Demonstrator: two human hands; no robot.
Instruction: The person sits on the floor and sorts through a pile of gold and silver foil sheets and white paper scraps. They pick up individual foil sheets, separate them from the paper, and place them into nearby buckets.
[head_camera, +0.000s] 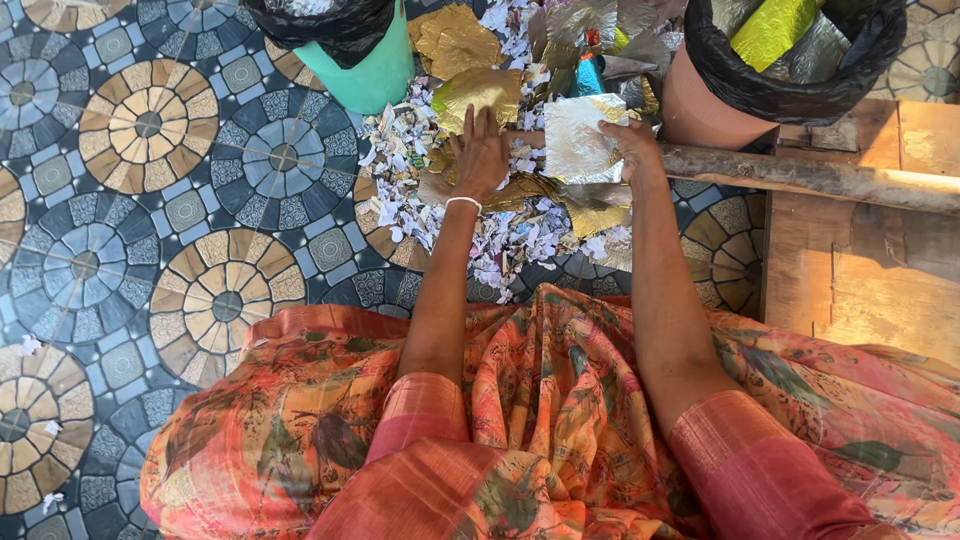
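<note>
While the person sat on the patterned tile floor (150, 250), a heap of foil sheets and paper scraps (440, 215) lay spread before the knees, and most of it looked unsorted. Furthest left stood a green bin (370, 70) lined with a black bag; only a few pale scraps showed at its top. Beside it, the left hand (480, 155) lay flat, fingers spread, on a gold foil sheet (480, 92) at the top of the heap, pressing rather than gripping. To its right, the right hand (632, 140) was pinched on the edge of a crinkled silver foil sheet (578, 140), lifted slightly off the heap. Further right stood a terracotta-coloured bin (700, 105), also bag-lined, holding crumpled silver foil and a yellow-green piece. Judging by both bins' partial filling and the heap's size, the work seemed well short of done. A wooden plank (800, 175) ran along the far right.
</note>
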